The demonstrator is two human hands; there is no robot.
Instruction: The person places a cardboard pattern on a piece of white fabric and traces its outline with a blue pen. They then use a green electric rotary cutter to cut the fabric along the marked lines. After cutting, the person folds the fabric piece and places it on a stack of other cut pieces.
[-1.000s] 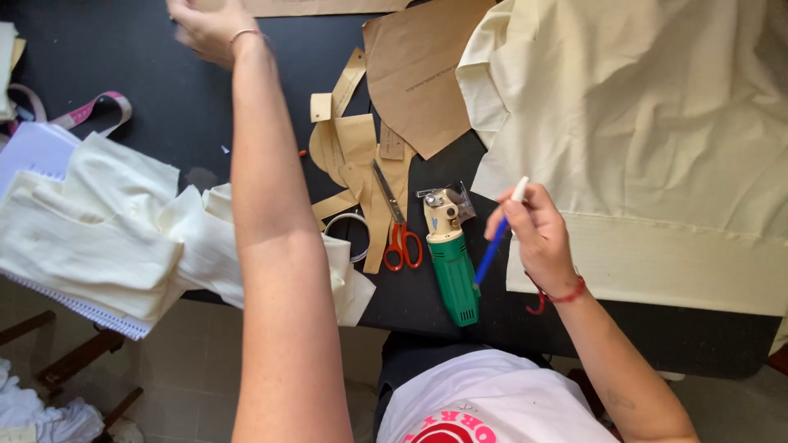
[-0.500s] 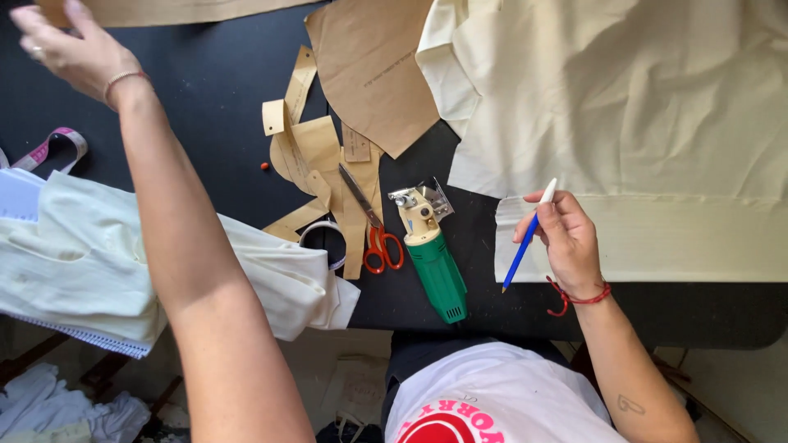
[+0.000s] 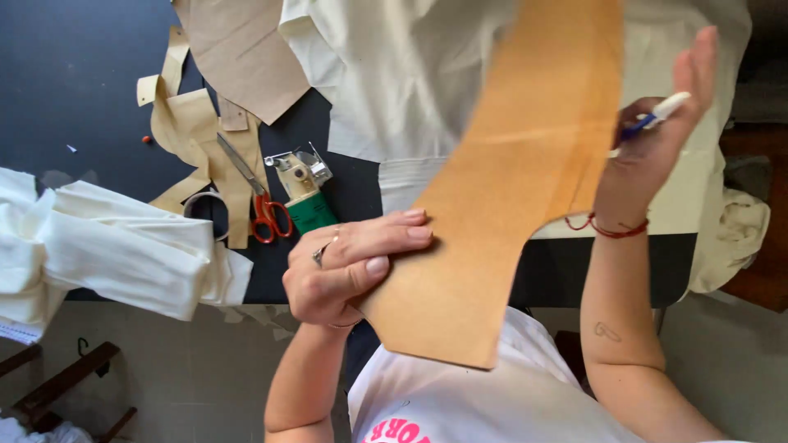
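My left hand grips the lower edge of a long brown paper pattern piece that I hold up in front of me, above the table edge. My right hand is raised at the pattern's right edge, fingers spread against it, with a blue and white pen pinched between thumb and fingers. Cream fabric lies spread on the dark table behind the pattern.
Red-handled scissors, a green-handled cutting tool and a tape roll lie among brown paper scraps. Folded cream cloth hangs over the table's left front edge. A wooden stool stands below.
My left arm came back from the far left of the table and now holds up a brown pattern piece. My right hand rose from the table to the pattern's edge, pen still in it.
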